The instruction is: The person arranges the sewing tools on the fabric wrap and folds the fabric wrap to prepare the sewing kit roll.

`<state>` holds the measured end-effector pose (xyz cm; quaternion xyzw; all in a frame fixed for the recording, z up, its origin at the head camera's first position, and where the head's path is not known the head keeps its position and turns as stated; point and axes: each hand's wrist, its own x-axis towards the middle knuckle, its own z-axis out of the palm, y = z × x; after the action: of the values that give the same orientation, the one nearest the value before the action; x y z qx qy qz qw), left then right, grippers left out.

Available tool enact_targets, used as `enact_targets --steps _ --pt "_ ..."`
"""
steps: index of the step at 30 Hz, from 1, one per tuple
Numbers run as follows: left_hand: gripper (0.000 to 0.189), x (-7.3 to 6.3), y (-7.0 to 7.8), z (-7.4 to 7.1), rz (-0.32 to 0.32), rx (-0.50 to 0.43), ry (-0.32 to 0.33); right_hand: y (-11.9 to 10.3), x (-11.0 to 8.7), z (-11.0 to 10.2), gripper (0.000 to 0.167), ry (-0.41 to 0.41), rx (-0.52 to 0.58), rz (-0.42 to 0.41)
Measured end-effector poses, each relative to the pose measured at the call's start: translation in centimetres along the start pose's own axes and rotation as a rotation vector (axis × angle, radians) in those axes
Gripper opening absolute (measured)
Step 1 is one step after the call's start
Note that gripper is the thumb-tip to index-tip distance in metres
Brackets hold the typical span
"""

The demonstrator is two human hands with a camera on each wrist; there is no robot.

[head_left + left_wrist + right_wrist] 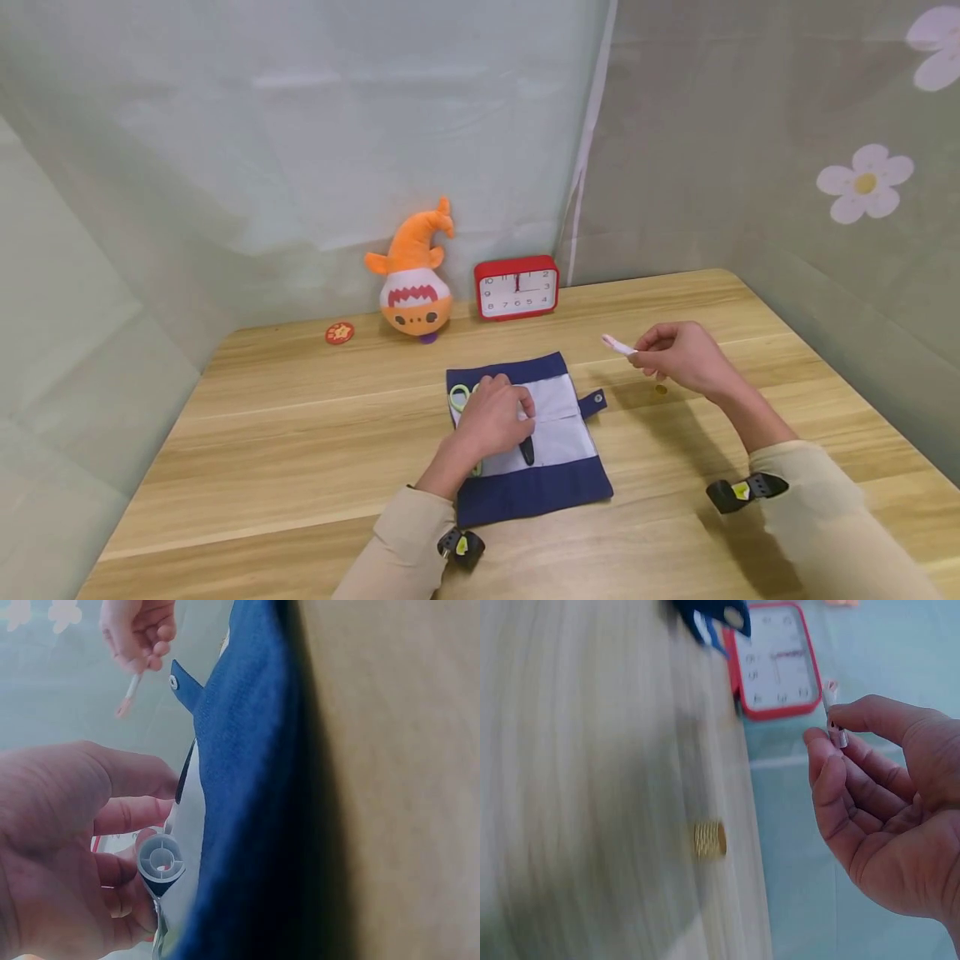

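Note:
An open navy fabric pouch [525, 492] with a white inner pocket [558, 425] lies on the wooden table [300, 433]. My left hand [498, 417] rests on the pocket, fingers curled round a grey round-ended item [160, 860]. A black pen [527, 451] pokes out below the fingers, and green scissor handles [458, 397] show at the hand's left. My right hand [660, 352] hovers to the right of the pouch, above the table. It pinches a small pink-white stick [618, 344] between thumb and fingertips [826, 742].
A small gold threaded cylinder [709, 840] lies on the table under the right hand. A red clock [516, 287], an orange plush toy [414, 287] and a red round badge [340, 333] stand along the back edge by the curtain. The pouch's snap strap [592, 402] points right.

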<state>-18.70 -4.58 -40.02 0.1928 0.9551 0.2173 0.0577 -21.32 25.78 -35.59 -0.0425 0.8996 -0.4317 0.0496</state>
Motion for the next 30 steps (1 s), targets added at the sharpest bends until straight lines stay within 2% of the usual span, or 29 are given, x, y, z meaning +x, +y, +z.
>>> enact_targets --steps 11,23,30 --pt "0.007 0.0 0.1 0.2 0.009 0.016 0.02 -2.8 0.9 4.1 0.019 -0.065 0.073 -0.081" --pt "0.008 0.2 0.2 0.4 -0.003 0.026 0.051 -4.8 1.4 8.4 0.028 -0.106 0.16 -0.035" --pt "0.008 0.3 0.3 0.5 -0.029 0.008 0.051 -4.8 1.8 10.1 0.026 -0.109 0.198 -0.022"
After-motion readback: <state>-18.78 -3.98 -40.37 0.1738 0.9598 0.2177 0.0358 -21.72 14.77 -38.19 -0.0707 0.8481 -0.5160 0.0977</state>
